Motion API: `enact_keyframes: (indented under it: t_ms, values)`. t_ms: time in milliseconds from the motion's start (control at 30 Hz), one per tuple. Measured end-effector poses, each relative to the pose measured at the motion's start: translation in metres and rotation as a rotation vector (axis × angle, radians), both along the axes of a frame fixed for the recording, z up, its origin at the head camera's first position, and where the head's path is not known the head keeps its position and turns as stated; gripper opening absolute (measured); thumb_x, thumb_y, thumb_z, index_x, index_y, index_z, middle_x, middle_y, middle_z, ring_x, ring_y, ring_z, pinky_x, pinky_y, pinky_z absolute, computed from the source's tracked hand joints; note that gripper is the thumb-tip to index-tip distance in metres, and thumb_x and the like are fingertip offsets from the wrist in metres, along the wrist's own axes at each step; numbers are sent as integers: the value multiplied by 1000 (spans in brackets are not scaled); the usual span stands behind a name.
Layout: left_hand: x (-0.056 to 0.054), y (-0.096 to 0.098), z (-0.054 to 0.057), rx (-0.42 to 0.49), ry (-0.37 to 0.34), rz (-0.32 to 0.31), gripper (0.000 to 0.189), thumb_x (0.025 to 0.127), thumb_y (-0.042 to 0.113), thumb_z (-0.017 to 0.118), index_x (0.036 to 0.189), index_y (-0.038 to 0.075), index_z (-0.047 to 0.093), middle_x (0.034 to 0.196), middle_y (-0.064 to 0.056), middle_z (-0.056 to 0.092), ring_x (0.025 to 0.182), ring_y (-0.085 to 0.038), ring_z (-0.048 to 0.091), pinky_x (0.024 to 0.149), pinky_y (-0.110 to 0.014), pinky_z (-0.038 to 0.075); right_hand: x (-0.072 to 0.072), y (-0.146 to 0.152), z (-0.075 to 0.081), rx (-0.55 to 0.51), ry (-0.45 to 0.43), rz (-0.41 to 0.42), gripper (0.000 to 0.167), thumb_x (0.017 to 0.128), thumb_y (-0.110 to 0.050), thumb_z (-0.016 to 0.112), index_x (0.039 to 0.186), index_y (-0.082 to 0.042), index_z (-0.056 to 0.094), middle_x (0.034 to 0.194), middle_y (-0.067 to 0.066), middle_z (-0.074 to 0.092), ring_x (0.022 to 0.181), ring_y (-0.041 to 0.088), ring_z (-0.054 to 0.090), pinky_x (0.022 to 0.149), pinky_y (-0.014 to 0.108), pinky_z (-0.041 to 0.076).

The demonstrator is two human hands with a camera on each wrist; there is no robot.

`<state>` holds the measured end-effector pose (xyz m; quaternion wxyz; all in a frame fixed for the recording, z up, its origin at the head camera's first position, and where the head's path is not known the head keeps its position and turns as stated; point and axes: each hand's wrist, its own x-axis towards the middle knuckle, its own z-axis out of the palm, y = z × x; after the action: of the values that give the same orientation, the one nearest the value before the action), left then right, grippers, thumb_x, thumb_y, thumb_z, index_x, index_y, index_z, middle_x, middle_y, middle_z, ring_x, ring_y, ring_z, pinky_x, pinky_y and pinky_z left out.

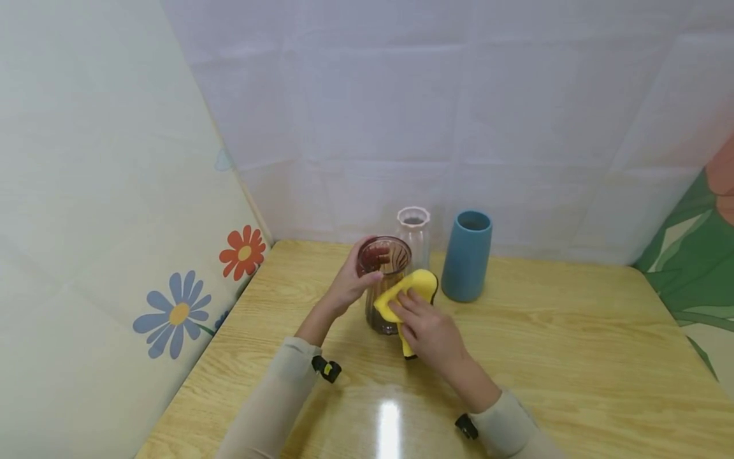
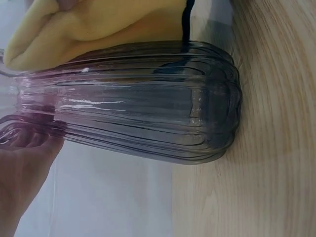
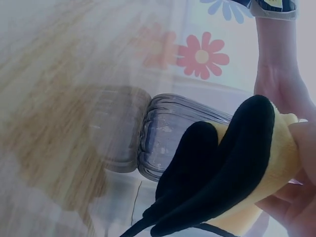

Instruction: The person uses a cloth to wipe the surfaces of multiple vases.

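1. Purple glass vase (image 1: 375, 313), ribbed, qty 1. Loc.: centre of surface (image 1: 573, 344), in front of person; approx. upright, base down, slight tilt poss.
2. Cloth (image 1: 423, 282), yellow w/ dark backing, qty 1. Loc.: against vase's R side, lower end hanging.
3. L hand (image 1: 350, 285): grip wrapped round vase nr. rim, thumb in front, fingers on far side.
4. R hand (image 1: 431, 330): grip closed on cloth, fingers bent, pressing it to glass.
5. Clear vase (image 1: 421, 247), pinkish rim, qty 1. Behind no. 1; contact can't tell.
6. Blue vase (image 1: 467, 264), qty 1. To R, apart.

Step in hand (judged): wiping vase's outside. Handling notes: L grip firm but light, glass prob. slick; base flat for support; cloth pressed along ribs, grooves incl.; turn vase bit by bit; mind clear vase directly behind.
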<state>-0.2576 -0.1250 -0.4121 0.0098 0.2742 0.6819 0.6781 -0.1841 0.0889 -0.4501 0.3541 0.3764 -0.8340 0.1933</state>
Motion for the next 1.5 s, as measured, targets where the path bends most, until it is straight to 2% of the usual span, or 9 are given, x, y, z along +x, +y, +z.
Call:
enact_keyframes:
  t_ms: [300,467,700,833,1000,1167,1233,1333,1500]
  values:
    - [-5,-3,-2,-27,-55,-16,120,73,68,79,158,8,20,151,-28,39,138,-42,42,100,-27,46,8,-2,-7,56,-112,-21,39,81,-3,80,119,-9,75,124,16,70,111,38,69,69,42,62]
    - [-9,-3,-3,-30,-58,-23,124,70,72,79,158,6,21,150,-28,39,137,-39,42,108,-38,43,10,-3,-11,71,-152,-19,39,79,-1,80,117,-9,75,120,15,72,108,38,70,70,43,62]
    - [-12,-6,-3,-26,-71,-71,121,73,68,80,158,7,20,152,-27,36,139,-39,39,110,-40,42,13,-3,-12,91,-190,-13,37,79,-1,80,116,-7,76,120,15,72,109,37,70,82,45,61]
    - [-13,-8,-2,-21,-86,-102,120,74,66,80,159,7,19,154,-25,35,142,-40,37,116,-52,34,14,-2,-13,115,-203,-16,36,80,-3,81,115,-8,76,120,14,72,110,35,70,81,44,61]
    - [-18,-12,-2,-39,-95,-126,125,70,70,80,160,8,19,156,-25,34,143,-40,37,117,-56,31,15,-1,-14,138,-259,1,34,83,-3,78,117,-8,76,122,12,72,111,33,69,82,43,61]
    - [-22,-17,0,-56,-97,-185,122,73,68,79,162,10,17,157,-26,33,143,-41,37,117,-55,33,13,10,-15,-10,-276,44,34,85,-1,73,118,-8,76,120,11,73,107,28,71,81,40,61]
    - [-22,-19,1,-65,-95,-185,121,75,67,78,162,11,16,157,-25,33,143,-41,36,115,-49,37,11,17,-13,-109,-246,64,36,83,2,72,117,-8,76,119,10,73,93,23,75,73,33,61]
    - [-17,-20,3,-64,-87,-129,123,75,66,78,163,11,12,157,-26,33,143,-42,37,112,-39,42,8,27,-8,-249,-210,76,38,82,5,70,117,-6,75,118,11,74,78,16,72,62,22,56]
    - [-1,-10,1,-16,-25,37,128,73,62,82,161,4,9,158,-26,32,144,-42,35,117,-44,35,8,37,9,-495,-316,37,38,84,9,68,117,-7,76,114,13,75,49,-2,47,44,14,40]
